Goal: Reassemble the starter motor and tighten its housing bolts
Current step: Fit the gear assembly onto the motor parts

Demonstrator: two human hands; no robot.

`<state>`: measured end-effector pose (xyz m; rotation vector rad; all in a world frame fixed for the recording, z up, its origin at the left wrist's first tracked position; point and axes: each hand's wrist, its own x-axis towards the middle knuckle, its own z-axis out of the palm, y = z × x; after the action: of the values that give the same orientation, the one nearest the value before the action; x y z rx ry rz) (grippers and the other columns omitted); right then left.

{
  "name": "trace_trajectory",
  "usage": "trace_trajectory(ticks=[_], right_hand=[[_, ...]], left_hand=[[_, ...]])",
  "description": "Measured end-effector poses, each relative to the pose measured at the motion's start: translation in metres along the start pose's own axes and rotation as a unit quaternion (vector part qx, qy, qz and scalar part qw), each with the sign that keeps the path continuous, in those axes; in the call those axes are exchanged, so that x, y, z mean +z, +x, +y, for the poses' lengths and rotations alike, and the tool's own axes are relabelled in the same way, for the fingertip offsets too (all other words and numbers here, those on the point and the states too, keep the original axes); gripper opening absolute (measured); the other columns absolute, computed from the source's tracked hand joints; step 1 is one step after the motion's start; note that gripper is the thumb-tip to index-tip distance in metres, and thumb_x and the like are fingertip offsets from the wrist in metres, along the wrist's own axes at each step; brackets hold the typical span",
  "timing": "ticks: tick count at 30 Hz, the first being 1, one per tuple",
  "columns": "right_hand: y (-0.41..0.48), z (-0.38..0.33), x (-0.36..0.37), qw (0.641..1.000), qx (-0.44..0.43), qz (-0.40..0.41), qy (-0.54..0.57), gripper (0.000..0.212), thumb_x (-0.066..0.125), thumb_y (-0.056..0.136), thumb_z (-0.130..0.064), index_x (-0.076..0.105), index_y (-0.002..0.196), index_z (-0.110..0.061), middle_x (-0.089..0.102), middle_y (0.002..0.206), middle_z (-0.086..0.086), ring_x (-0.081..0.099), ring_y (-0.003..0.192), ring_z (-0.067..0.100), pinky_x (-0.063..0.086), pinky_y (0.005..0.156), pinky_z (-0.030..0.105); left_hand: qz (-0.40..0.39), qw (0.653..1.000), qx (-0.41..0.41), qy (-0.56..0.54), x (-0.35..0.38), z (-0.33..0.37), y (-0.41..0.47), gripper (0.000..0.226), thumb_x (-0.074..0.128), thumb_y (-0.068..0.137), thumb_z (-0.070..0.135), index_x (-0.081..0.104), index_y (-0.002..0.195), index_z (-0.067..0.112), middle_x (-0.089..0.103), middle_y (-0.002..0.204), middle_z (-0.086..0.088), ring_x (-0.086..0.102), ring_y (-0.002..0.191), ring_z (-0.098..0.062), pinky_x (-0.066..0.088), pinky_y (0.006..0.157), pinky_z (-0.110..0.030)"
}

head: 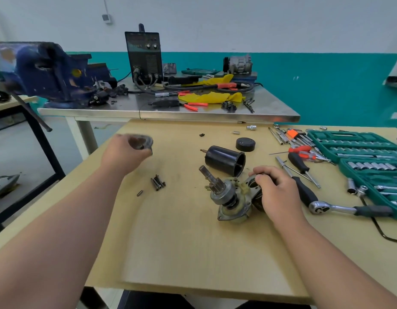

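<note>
The starter motor's armature and drive assembly lies on the wooden table, its shaft pointing up and left. My right hand rests on its right side, fingers curled over the grey end housing. My left hand is raised at the table's left edge and grips a blurred dark metal part. A black cylindrical motor casing lies on its side behind the assembly. A round black end cap sits beyond it. Several dark bolts lie in a loose pile left of centre.
A ratchet wrench and screwdrivers lie right of my right hand. A green socket set case fills the right side. Behind, a steel bench carries a blue vise, a welding machine and cables.
</note>
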<state>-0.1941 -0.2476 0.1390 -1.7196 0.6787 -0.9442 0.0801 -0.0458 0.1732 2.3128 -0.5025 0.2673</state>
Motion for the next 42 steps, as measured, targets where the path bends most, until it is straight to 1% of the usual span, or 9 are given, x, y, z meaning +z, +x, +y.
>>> trace_trajectory(ticks=[5,7,10,13,21,36,38,40,42], right_hand=[[0.004,0.002,0.0,1.0,-0.001,-0.003,-0.006,0.025,0.055,0.089,-0.017,0.069,0.083,-0.036,0.064,0.084,-0.033,0.056,0.077,-0.014,0.039,0.053,0.009],[0.004,0.003,0.0,1.0,-0.01,-0.002,-0.001,0.025,0.055,0.089,-0.015,0.069,0.083,-0.034,0.065,0.083,-0.03,0.056,0.076,-0.015,0.038,0.049,0.004],[0.004,0.002,-0.001,1.0,-0.02,-0.004,0.005,0.025,0.055,0.088,-0.014,0.069,0.081,-0.034,0.065,0.081,-0.029,0.056,0.068,-0.012,0.037,0.048,0.003],[0.004,0.001,0.001,1.0,-0.022,-0.001,0.008,0.026,0.055,0.088,-0.014,0.069,0.08,-0.034,0.066,0.08,-0.028,0.056,0.07,-0.014,0.036,0.049,0.002],[-0.001,0.0,0.003,1.0,-0.017,-0.009,-0.005,0.024,0.056,0.089,-0.015,0.068,0.082,-0.035,0.064,0.08,-0.031,0.055,0.076,-0.017,0.036,0.051,0.001],[0.001,-0.002,0.001,1.0,-0.025,-0.012,-0.001,0.024,0.056,0.088,-0.013,0.068,0.081,-0.033,0.062,0.08,-0.034,0.054,0.074,-0.017,0.036,0.05,0.0],[0.0,-0.002,0.0,1.0,-0.024,-0.012,-0.003,0.024,0.056,0.088,-0.013,0.068,0.081,-0.033,0.062,0.08,-0.033,0.054,0.073,-0.017,0.036,0.05,0.0],[0.0,-0.001,-0.001,1.0,-0.026,-0.009,0.004,0.025,0.056,0.087,-0.013,0.068,0.08,-0.034,0.064,0.078,-0.028,0.055,0.067,-0.013,0.037,0.049,0.002],[0.001,-0.002,0.0,1.0,-0.026,-0.007,0.006,0.025,0.056,0.087,-0.013,0.068,0.079,-0.033,0.065,0.078,-0.025,0.055,0.062,-0.011,0.038,0.047,0.004]], left_hand=[[-0.138,0.981,0.023,0.133,0.017,-0.024,0.012,0.061,0.064,0.079,0.058,0.055,0.128,0.022,0.042,0.136,-0.002,0.05,0.114,-0.024,0.04,0.092,-0.035],[-0.115,0.981,0.035,0.153,0.011,-0.024,0.003,0.061,0.056,0.084,0.062,0.048,0.134,0.028,0.042,0.139,-0.001,0.046,0.121,-0.028,0.038,0.1,-0.046],[0.001,0.983,0.079,0.168,-0.002,-0.028,-0.031,0.037,0.056,0.087,0.05,0.06,0.116,0.026,0.054,0.11,-0.002,0.047,0.103,-0.027,0.044,0.087,-0.043],[-0.02,0.981,0.108,0.161,-0.011,-0.026,-0.063,0.021,0.062,0.084,0.044,0.067,0.093,0.026,0.055,0.086,0.004,0.05,0.086,-0.02,0.046,0.073,-0.035],[-0.14,0.944,0.135,0.266,0.022,0.02,-0.064,0.039,0.057,0.087,0.05,0.066,0.114,0.024,0.062,0.109,0.001,0.059,0.099,-0.02,0.049,0.084,-0.031],[-0.27,0.914,0.123,0.275,0.02,0.042,-0.043,0.015,0.063,0.088,0.023,0.072,0.093,0.013,0.07,0.084,-0.001,0.062,0.068,-0.014,0.047,0.051,-0.019],[-0.241,0.944,0.113,0.196,0.015,0.039,-0.04,0.014,0.062,0.09,0.029,0.069,0.093,0.018,0.067,0.085,0.002,0.059,0.07,-0.01,0.048,0.058,-0.022],[-0.18,0.979,0.011,-0.091,0.006,0.033,-0.035,0.016,0.058,0.093,0.029,0.065,0.085,0.016,0.061,0.08,-0.004,0.055,0.065,-0.012,0.048,0.059,-0.025],[-0.172,0.856,-0.164,-0.459,-0.005,0.03,-0.033,0.019,0.051,0.097,0.019,0.056,0.081,0.009,0.054,0.077,-0.011,0.053,0.063,-0.015,0.054,0.06,-0.028]])
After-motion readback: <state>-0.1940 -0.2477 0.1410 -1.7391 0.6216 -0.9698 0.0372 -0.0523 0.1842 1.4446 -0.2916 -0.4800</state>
